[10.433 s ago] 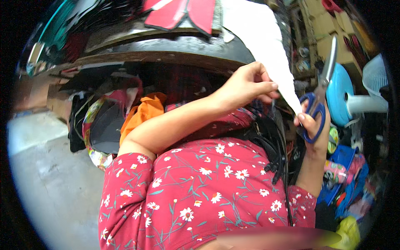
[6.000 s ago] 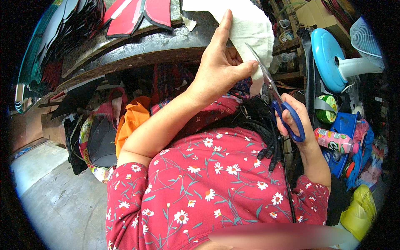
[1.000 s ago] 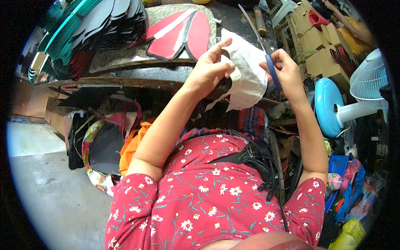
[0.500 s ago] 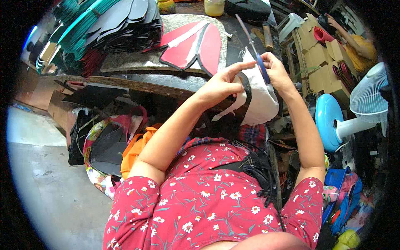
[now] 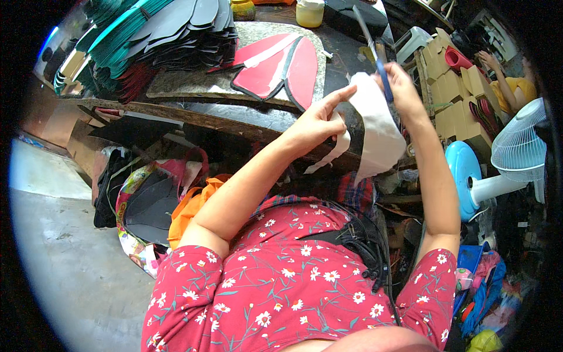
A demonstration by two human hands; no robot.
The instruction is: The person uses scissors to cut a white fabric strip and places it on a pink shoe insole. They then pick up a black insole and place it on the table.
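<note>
My left hand (image 5: 321, 120) is closed in a pinch on a narrow white strip (image 5: 333, 154) of thin material, which dangles below the fingers. Its index finger points toward a larger white piece (image 5: 380, 126) that hangs, curved, between my two hands. In my right hand (image 5: 403, 88) is a pair of scissors (image 5: 382, 73) with blue handles, blades pointing up and away. The top of the larger piece lies close to the right fingers; which hand bears it I cannot tell. Beyond my left hand, a red-pink panel with black edging (image 5: 278, 67) lies on a pale worn board (image 5: 170, 88).
Stacked dark and teal cut sheets (image 5: 182, 35) stand at the table's far left. A jar of yellowish stuff (image 5: 309, 13) is at the back. To the right are cardboard boxes (image 5: 457, 88), a blue-and-white fan (image 5: 463, 176) and another person's arm (image 5: 492, 67). A bag (image 5: 149, 205) sits below left.
My right hand has moved right with the scissors. The larger white piece has swung right, and a wider gap shows between it and the strip in my left hand. The view has shifted slightly.
</note>
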